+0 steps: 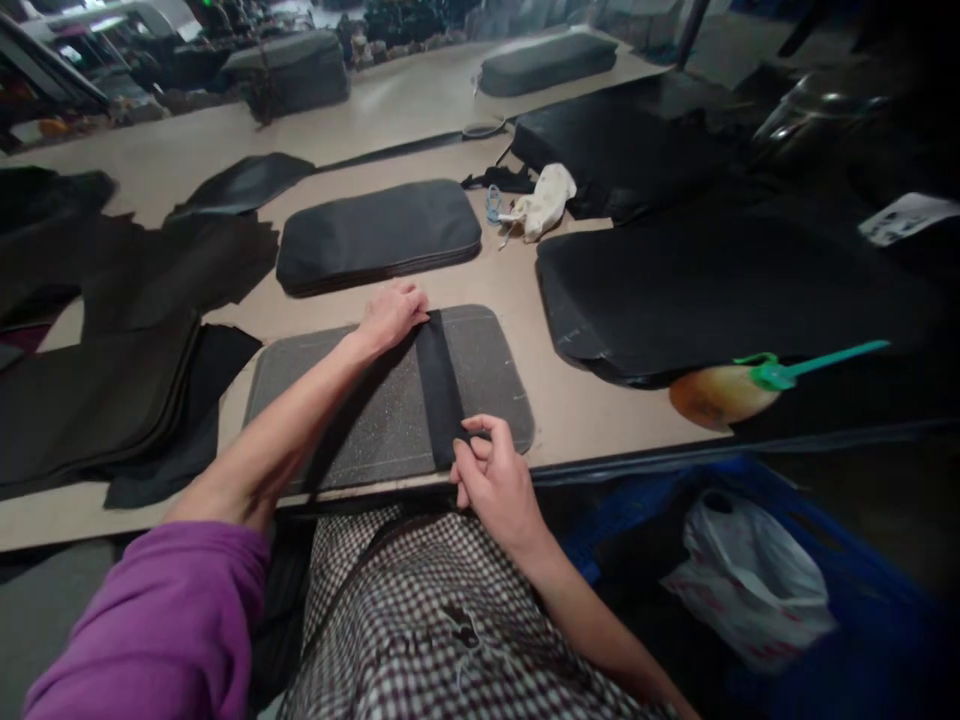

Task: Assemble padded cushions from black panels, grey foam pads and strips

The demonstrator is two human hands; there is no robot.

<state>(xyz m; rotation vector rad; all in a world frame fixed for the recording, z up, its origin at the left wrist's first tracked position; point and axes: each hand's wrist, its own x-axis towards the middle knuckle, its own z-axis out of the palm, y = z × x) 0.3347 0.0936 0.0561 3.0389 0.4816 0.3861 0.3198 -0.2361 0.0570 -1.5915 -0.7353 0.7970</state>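
Note:
A grey panel (367, 430) with rounded corners lies flat at the table's front edge. Across it, right of its middle, runs a black strip (441, 390). My left hand (394, 315) is at the far end of the strip, its fingers curled closed on that end. Near the strip's front end is my right hand (491, 475), thumb and fingers bent around the strip's edge with small gaps between them. Behind the panel sits a stack of black rounded panels (379, 235).
Dark sheets (97, 390) are piled on the left, and large black pieces (675, 290) on the right. A bottle (716, 395) with a green nozzle lies near the front edge. A white cloth bundle (547, 203) sits farther back. Below right, a blue crate (847, 540) holds a plastic bag.

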